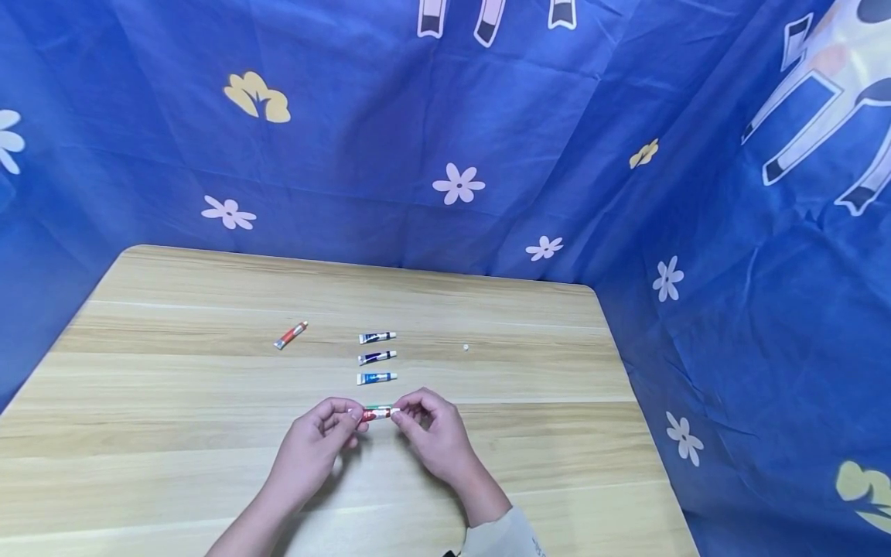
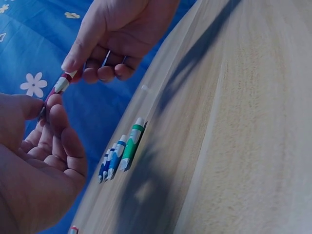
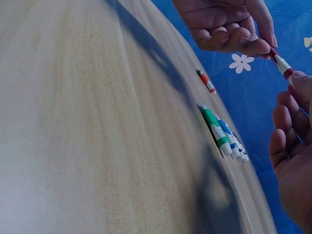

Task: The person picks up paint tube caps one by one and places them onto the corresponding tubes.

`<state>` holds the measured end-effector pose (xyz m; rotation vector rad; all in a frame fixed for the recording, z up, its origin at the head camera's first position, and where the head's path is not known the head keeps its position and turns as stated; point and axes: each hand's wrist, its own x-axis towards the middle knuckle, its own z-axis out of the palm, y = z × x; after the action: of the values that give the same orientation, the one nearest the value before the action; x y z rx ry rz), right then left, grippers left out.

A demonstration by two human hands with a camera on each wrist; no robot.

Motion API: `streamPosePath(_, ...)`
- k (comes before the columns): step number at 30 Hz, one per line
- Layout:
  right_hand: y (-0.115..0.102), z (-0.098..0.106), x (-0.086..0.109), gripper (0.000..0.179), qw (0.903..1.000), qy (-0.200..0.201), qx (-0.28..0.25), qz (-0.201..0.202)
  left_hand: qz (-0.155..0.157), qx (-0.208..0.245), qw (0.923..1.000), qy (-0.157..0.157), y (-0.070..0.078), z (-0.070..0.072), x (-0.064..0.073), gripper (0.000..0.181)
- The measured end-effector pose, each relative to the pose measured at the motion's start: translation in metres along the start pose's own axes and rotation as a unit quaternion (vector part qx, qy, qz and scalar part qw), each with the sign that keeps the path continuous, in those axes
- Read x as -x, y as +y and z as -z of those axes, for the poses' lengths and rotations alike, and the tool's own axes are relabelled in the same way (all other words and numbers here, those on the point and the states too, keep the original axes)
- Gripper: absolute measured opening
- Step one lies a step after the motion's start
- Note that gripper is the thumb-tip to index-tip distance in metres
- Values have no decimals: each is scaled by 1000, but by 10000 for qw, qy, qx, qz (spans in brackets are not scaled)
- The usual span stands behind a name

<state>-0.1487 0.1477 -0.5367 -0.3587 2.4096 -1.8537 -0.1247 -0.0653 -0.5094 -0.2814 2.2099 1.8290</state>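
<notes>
Above the table, a dark red paint tube (image 1: 377, 415) is stretched between both hands. My left hand (image 1: 313, 445) pinches its flat tail end between thumb and fingers. From the other side my right hand (image 1: 440, 439) pinches the white cap end with thumb and forefinger. The tube's red and white label shows between the fingertips in the right wrist view. Lower down on the table lies a green paint tube (image 2: 130, 146), largely covered by the red one in the head view.
Beyond the hands lie three blue paint tubes in a column: a lighter blue one (image 1: 377, 378), a dark one (image 1: 377, 357) and another dark one (image 1: 378, 337). An orange-red tube (image 1: 291, 335) lies slantwise to the left. A tiny white piece (image 1: 465, 347) sits right on the wooden table (image 1: 174, 371).
</notes>
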Motion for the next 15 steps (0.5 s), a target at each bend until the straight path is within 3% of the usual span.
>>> streamPosePath(8, 2, -2, 1, 16, 9998, -111, 116, -71, 13, -57, 10000, -45, -1, -1, 0, 20)
streamPosePath(15, 4, -1, 0, 31, 9994, -171, 262, -140, -53, -65, 9999, -87, -3, -2, 0, 24)
